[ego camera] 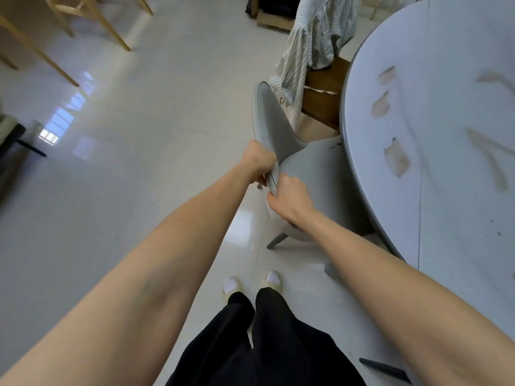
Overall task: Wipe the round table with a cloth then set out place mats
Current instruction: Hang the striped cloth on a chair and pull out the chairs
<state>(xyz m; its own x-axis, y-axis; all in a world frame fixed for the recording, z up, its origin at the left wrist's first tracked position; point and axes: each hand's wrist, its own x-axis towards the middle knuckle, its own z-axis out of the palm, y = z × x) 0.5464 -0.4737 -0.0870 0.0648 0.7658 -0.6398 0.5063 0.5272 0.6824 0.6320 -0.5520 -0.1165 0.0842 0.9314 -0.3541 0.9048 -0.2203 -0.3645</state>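
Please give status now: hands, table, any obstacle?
Both hands, left and right, grip grey chair backrest. Round table unwiped, worn patches. No cloth or mats visible.

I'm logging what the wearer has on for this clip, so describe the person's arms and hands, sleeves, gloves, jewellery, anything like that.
Both arms are bare the whole way up the frame: no sleeves show. The left hand and right hand wear no gloves, and no watch, bracelet or ring is visible. Lower down, the person wears loose black trousers, white socks and pale yellowish open-backed slippers.
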